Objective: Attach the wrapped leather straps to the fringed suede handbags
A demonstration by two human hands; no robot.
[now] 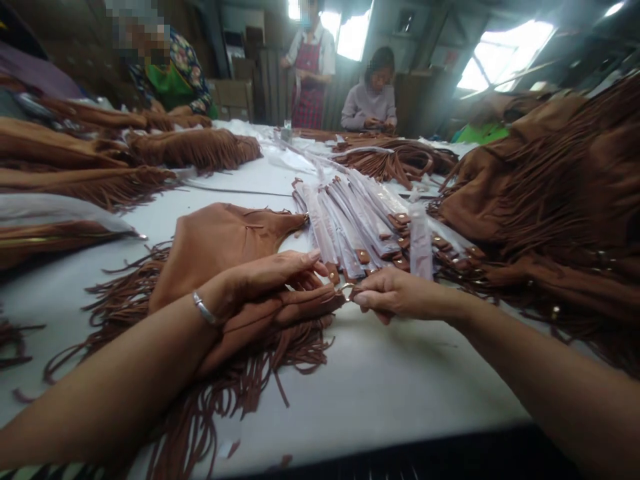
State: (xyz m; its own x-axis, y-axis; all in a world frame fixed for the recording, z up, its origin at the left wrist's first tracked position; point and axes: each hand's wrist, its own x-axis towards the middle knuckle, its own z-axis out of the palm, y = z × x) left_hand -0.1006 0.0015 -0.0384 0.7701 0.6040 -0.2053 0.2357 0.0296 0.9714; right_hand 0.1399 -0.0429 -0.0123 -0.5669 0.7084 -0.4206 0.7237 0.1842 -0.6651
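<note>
A brown suede fringed bag (215, 247) lies on the white table, its narrow end drawn out toward the middle. My left hand (265, 277), with a silver bracelet at the wrist, rests over this narrow end. Its upper fingers are stretched out and apart; the lower ones are partly hidden. A metal ring (347, 291) sits at the tip of the bag's end. Closed in a pinch, my right hand (393, 293) grips the ring's right side, where a bit of brown leather shows. Just behind both hands lies a pile of plastic-wrapped leather straps (345, 220) with metal studs.
More fringed bags (195, 148) are stacked at the left, and a large fringed heap (540, 180) rises at the right. Coiled brown straps (400, 160) lie farther back. Several people stand or sit around the table's (380, 393) far side.
</note>
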